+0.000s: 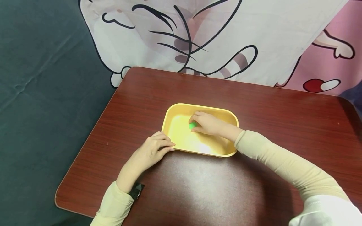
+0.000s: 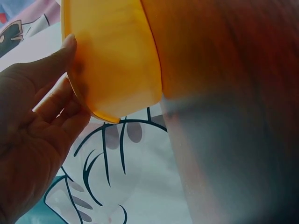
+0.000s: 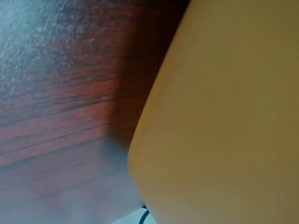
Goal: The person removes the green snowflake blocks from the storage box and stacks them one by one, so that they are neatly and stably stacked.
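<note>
A yellow plastic tray with rounded corners lies on the table. Inside it, the right hand holds a small bright green round thing between thumb and fingers, low over the tray's floor. Its exact kind is too small to tell. At the tray's near left corner, the left hand grips the rim. The left wrist view shows that hand's thumb at the rim and its other fingers against the outer wall. Only the yellow tray wall and the table fill the right wrist view; the right hand is out of sight there.
The dark red wooden table extends around the tray on all sides. Behind its far edge hangs a white and pink cloth with cartoon drawings. Dark green fabric covers the left side. A black band circles the left wrist.
</note>
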